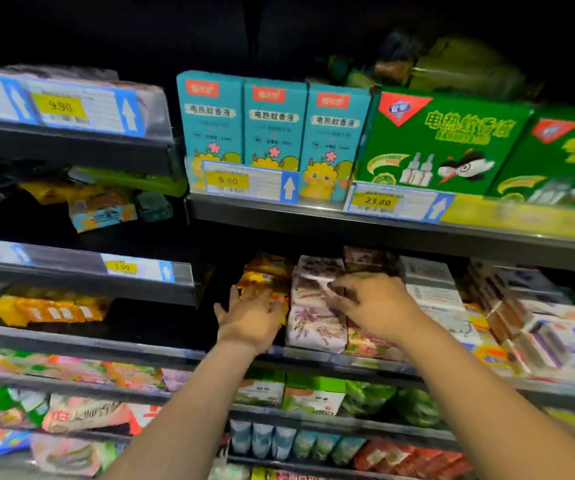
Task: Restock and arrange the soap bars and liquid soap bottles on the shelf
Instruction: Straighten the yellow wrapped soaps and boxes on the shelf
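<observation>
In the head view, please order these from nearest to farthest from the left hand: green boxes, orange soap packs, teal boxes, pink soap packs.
1. Orange soap packs: under the fingers of the left hand.
2. Pink soap packs: just right of it, gripped by the right hand.
3. Teal boxes: next shelf up, above.
4. Green boxes: next shelf up, far right.

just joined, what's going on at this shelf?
A person is arranging soap packs on the shelf. The left hand rests flat, fingers spread, on the orange soap packs. The right hand curls its fingers over the stack of pale floral soap packs right beside them. The teal boxes and green boxes one level up are untouched.
</observation>
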The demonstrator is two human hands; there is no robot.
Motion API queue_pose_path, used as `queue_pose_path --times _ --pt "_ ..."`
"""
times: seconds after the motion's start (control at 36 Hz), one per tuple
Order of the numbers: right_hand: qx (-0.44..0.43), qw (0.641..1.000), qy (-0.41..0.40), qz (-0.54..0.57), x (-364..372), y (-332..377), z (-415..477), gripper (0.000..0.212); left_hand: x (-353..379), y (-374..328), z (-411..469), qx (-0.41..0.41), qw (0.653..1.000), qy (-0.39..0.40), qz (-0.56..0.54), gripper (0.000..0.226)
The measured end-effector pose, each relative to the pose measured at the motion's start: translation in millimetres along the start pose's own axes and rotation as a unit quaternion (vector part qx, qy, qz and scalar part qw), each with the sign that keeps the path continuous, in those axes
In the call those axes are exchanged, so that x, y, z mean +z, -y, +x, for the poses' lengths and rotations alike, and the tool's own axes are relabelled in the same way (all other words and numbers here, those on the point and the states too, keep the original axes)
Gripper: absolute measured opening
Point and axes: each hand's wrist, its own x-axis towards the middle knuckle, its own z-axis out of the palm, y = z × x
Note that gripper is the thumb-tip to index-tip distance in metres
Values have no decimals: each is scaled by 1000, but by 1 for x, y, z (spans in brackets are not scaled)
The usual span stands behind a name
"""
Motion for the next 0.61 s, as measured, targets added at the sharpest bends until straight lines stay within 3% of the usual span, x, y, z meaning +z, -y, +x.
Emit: queue_pose_path --times 0.17,0.36,0.47,0.61 --pt "28 999 -27 -8 1 -30 -41 44 -10 -55 -18 80 991 -82 67 43" --pt "76 993 -87 25 -14 -95 -86 57 3 -126 -34 196 976 -41 85 47" --pt "133 988 -72 -21 -19 -142 -105 38 21 -158 -35 253 960 -40 115 46" --pt "159 985 -22 -63 -14 -189 -115 46 42 -201 -41 298 947 -26 117 47"
